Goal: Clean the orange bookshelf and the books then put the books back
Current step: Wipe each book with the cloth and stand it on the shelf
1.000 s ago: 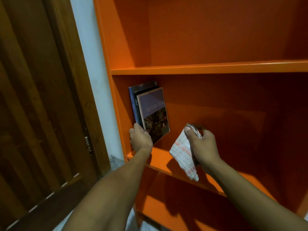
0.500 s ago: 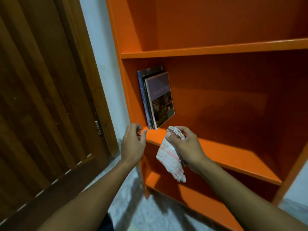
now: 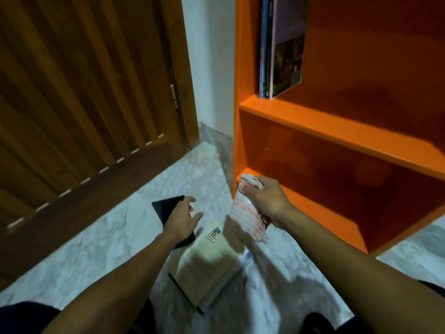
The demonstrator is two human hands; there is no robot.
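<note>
I see the door point(image 3: 79, 112) filling the left of my view, dark slatted wood, shut against its frame. Right of it stands the bookshelf point(image 3: 337, 131), orange, with a strip of white wall point(image 3: 209, 56) between the two. Below lies the floor point(image 3: 101, 239), pale marble.

On the upper shelf board a few books point(image 3: 280, 47) stand upright against the left side panel, the outermost with a dark photo cover facing right. The compartment beneath them shows only orange board.

On the floor, just before my knees, lies a tan book point(image 3: 207, 263), flat, cover up, with a small label near its top corner. It partly overlaps a blue-edged book under it, of which I see only a sliver. Beside it to the left lies a black book point(image 3: 166, 206), also flat.

My left hand point(image 3: 181, 219) is over the black book, fingers spread and loosely bent, thumb out to the right; I cannot tell whether it touches the cover or merely hovers. My right hand point(image 3: 261, 197) is by the front edge of the lowest shelf, fingers curled tight round a bunched cloth point(image 3: 249, 218), white with red checks, whose loose end hangs down over the tan book's corner.
</note>
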